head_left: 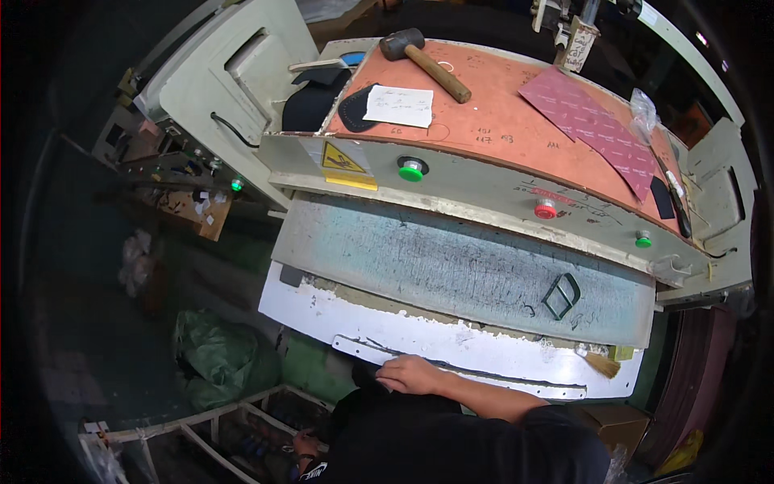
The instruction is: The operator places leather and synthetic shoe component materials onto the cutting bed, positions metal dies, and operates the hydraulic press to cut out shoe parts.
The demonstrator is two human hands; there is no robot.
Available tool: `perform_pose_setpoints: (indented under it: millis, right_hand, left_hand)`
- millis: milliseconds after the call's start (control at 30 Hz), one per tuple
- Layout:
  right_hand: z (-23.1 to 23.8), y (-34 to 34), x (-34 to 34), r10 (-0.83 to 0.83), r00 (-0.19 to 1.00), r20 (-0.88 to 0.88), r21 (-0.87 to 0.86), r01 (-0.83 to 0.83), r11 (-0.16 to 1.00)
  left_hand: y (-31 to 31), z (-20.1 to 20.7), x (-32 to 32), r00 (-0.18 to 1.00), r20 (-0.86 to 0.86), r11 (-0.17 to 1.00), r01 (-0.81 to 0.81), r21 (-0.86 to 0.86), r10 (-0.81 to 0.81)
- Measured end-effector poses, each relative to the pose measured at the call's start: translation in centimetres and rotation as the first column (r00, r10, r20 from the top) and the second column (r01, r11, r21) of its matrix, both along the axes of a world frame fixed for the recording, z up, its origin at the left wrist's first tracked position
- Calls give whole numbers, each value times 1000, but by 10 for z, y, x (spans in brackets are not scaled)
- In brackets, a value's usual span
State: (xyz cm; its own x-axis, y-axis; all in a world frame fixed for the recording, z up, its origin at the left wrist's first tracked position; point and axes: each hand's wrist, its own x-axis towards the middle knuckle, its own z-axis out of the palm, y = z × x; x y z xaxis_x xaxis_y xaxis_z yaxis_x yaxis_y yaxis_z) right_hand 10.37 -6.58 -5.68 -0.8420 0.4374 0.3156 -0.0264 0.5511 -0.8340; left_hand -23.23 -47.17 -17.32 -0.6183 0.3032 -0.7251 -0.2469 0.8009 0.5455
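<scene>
My right hand is at the front edge of the white table board, its fingers bent over a black piece of material. Lower down, my left hand reaches beside a framed rack; its fingers are too small and dark to read. A dark green cutting die rests on the right part of the worn blue-grey cutting pad, apart from both hands.
Over the pad spans a press beam with green buttons and a red button. On top lie a mallet, a paper note and pink sheets. A brush sits front right; a green bag stands left.
</scene>
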Motion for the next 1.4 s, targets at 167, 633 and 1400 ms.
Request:
perform_pose_setpoints:
  millis: [167, 633, 1400]
  right_hand:
    - [2, -2, 0, 87, 996, 30, 50, -88, 995]
    - [61, 102, 148, -776, 619, 122, 360, 701, 616]
    - [119, 137, 86, -444, 798, 408, 304, 340, 890]
  left_hand:
    - [-9, -10, 2, 961, 41, 961, -272, -48, 274]
    - [7, -11, 15, 989, -81, 960, -97, 262, 122]
    - [141, 61, 22, 897, -271, 899, 402, 175, -349]
